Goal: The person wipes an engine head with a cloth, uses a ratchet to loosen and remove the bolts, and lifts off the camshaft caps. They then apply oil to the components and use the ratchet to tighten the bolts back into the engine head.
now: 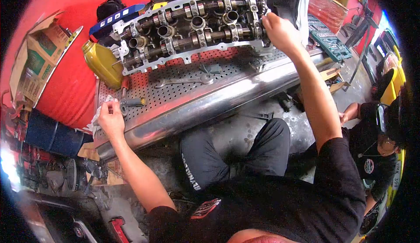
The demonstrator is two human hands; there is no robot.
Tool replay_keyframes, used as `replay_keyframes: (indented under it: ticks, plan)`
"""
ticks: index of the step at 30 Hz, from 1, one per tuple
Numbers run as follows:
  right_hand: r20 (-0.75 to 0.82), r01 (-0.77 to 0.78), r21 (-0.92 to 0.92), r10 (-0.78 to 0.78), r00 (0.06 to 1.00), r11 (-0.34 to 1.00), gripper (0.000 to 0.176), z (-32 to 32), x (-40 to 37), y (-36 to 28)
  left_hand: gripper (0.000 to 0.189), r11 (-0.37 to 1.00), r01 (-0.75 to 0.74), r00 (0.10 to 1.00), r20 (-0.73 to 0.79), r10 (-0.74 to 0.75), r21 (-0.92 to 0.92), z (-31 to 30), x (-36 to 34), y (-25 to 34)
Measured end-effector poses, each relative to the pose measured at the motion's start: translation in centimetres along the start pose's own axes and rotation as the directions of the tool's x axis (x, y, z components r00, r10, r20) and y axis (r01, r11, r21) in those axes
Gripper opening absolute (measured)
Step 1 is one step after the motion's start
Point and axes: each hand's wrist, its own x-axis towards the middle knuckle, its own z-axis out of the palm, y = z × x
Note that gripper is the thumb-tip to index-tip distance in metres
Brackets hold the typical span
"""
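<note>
A cylinder head [200,34] is positioned along the far side of a perforated metal counter [157,98], with the camshaft side exposed to view. Two camshafts [214,36] are carried lengthwise in the cylinder head under bearing caps, and four upright tubes [198,22] are spaced in a row between them. A toothed sprocket [263,8] is located at the right end.

The right hand [282,31] is placed at that end, beside the sprocket. Its fingers are bent; whether a part is grasped by them cannot be told, as the tips are partly hidden.

The left hand [111,118] is held low at the left end of the counter. Its fingers are curled, and a white cloth [95,121] is grasped by them.

An open-ended wrench [183,81] is laid on the perforated surface, in front of the cylinder head. A cylindrical tool [133,102] with a yellowish end is situated just beside the left hand. A yellow bottle [103,66] is stood near the left end of the cylinder head. A green socket set [326,37] is located beyond the right forearm. At the far right, a second person [376,155] in a dark shirt is seen.
</note>
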Motion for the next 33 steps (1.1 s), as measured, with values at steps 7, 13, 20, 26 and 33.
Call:
replay_keyframes:
  ticks: [7,13,20,26,33]
  plan:
    - [-0.003,-0.142,0.112,0.143,0.99,0.984,0.033,1.6,-6.4,1.8,0.024,0.993,0.105,0.994,0.04,-0.103,-0.052,0.2,0.1,0.0]
    - [0.007,0.046,-0.005,-0.046,0.999,0.999,0.037,1.3,0.4,1.8,0.026,0.993,0.076,0.997,0.022,-0.074,-0.086,-0.4,0.1,0.7]
    - [-0.149,-0.052,0.099,0.066,0.987,0.994,0.039,1.8,-5.0,3.0,0.024,0.994,0.087,0.996,0.019,-0.086,-0.073,-0.3,0.1,0.6]
    - [-0.022,0.016,0.012,-0.015,1.0,1.0,0.036,1.0,-0.1,1.6,0.023,0.994,0.051,0.998,0.026,-0.049,-0.093,0.3,-0.1,-0.6]
    - [-0.106,-0.028,0.221,0.052,0.993,0.975,0.039,-1.4,-1.8,1.9,0.025,0.994,0.05,0.998,0.052,-0.046,-0.093,0.3,0.1,-0.2]
